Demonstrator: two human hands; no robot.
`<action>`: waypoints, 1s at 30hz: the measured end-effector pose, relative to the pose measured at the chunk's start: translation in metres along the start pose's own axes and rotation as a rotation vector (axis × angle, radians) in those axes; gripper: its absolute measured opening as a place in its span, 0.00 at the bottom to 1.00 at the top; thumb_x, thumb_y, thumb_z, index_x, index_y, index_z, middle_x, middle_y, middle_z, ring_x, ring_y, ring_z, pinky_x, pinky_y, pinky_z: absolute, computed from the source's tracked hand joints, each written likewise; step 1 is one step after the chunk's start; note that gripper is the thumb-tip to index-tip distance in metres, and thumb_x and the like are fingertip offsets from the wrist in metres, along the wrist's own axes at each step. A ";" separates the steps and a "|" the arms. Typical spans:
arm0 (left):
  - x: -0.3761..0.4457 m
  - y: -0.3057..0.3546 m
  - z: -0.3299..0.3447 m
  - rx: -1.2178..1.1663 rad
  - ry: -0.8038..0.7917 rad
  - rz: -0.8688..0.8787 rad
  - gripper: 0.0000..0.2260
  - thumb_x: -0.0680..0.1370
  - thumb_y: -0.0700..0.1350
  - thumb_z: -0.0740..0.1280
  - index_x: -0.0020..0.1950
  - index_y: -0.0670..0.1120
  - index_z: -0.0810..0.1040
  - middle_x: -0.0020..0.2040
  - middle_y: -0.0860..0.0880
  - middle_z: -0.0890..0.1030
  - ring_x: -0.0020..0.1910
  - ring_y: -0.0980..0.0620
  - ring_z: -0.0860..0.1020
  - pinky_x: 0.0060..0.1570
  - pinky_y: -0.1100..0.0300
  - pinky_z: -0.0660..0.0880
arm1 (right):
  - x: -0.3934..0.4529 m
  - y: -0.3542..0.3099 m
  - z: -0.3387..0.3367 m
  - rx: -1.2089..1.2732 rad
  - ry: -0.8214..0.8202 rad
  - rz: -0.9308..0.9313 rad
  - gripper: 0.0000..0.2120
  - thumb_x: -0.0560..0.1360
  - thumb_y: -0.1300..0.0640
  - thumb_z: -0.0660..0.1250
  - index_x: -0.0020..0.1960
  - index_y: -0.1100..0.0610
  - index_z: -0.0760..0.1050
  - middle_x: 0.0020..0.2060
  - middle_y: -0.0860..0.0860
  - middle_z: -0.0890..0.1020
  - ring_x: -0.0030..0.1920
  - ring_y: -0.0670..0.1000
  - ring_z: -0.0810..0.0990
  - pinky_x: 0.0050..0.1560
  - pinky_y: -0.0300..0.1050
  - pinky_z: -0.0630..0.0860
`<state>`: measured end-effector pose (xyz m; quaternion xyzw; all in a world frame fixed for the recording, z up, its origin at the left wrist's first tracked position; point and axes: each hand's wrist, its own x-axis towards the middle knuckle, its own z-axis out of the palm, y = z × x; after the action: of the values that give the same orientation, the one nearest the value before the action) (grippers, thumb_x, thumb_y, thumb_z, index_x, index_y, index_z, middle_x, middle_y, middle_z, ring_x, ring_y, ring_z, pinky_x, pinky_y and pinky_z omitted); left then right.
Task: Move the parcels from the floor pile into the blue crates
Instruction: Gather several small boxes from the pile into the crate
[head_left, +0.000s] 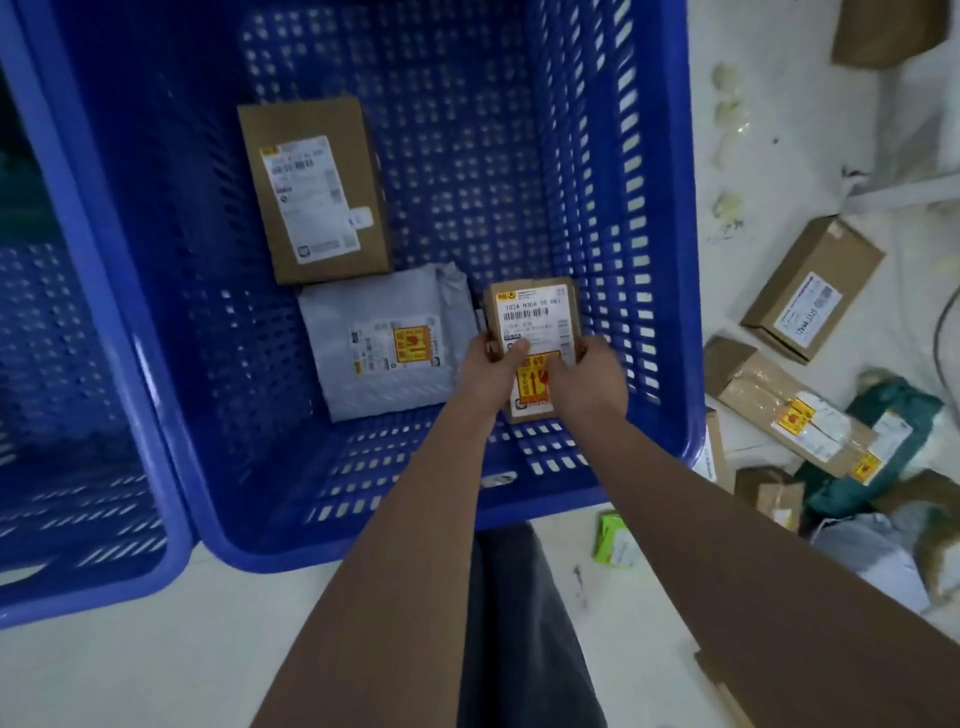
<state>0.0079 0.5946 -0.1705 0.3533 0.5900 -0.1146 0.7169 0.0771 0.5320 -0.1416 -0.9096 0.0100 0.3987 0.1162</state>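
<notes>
Both hands, left hand (493, 364) and right hand (587, 371), grip a small fragile-stickered carton (532, 322) inside the blue crate (670, 260); released high, it could land hard.

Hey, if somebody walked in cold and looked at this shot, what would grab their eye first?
Both hands, left hand and right hand, grip a small cardboard parcel inside the big blue crate. Beside it in the crate lie a grey mailer bag and a brown box. More parcels are scattered on the floor at right.
</notes>
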 end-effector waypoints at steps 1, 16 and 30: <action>0.005 -0.004 0.004 0.013 0.007 -0.003 0.22 0.79 0.45 0.64 0.71 0.42 0.65 0.67 0.42 0.74 0.64 0.45 0.74 0.64 0.50 0.71 | 0.005 0.001 0.002 -0.070 0.009 0.008 0.16 0.78 0.55 0.62 0.64 0.59 0.69 0.61 0.56 0.76 0.57 0.56 0.78 0.51 0.51 0.78; 0.035 -0.013 0.040 0.053 0.093 -0.037 0.17 0.78 0.42 0.65 0.67 0.43 0.73 0.63 0.43 0.78 0.61 0.46 0.77 0.62 0.53 0.73 | 0.014 0.029 0.024 -0.410 0.089 -0.161 0.17 0.79 0.59 0.58 0.66 0.62 0.67 0.68 0.58 0.64 0.68 0.57 0.64 0.66 0.48 0.68; -0.016 0.012 0.006 0.235 0.259 -0.167 0.16 0.80 0.45 0.60 0.64 0.37 0.73 0.53 0.38 0.78 0.43 0.46 0.76 0.50 0.53 0.74 | -0.038 0.023 -0.029 0.221 0.065 -0.231 0.12 0.76 0.63 0.60 0.59 0.60 0.72 0.59 0.55 0.73 0.50 0.56 0.78 0.46 0.47 0.74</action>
<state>0.0151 0.5954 -0.1509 0.3964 0.6872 -0.1952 0.5766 0.0698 0.5004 -0.0993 -0.8988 -0.0470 0.3496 0.2603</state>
